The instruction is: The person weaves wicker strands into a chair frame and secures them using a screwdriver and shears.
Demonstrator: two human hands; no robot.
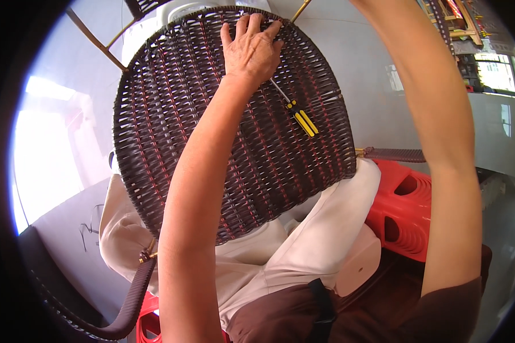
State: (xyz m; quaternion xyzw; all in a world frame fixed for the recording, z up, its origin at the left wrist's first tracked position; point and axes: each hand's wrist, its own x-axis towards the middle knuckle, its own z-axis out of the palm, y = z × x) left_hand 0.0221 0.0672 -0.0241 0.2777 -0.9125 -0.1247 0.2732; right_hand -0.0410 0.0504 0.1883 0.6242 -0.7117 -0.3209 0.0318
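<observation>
A dark brown wicker chair seat (280, 166) with reddish strands rests across my lap, its rounded edge pointing away from me. My left hand (250, 50) lies on the weave near the far rim, palm down, fingers apart and slightly bent. Just below that hand, on the wicker, is a screwdriver (304, 119) with a yellow and black handle. Its metal shaft points toward my wrist, and I cannot make out the tip. My right forearm (423, 74) stretches up past the top edge of the picture, so the right hand is out of sight.
Brass-coloured metal legs (106, 48) stick out beyond the seat at far left. Wrapped brown tubes (395, 154) join it at both sides. A red plastic stool (403, 200) stands at my right. Shelving with assorted items (460, 28) is at far right, on a shiny grey floor (360, 74).
</observation>
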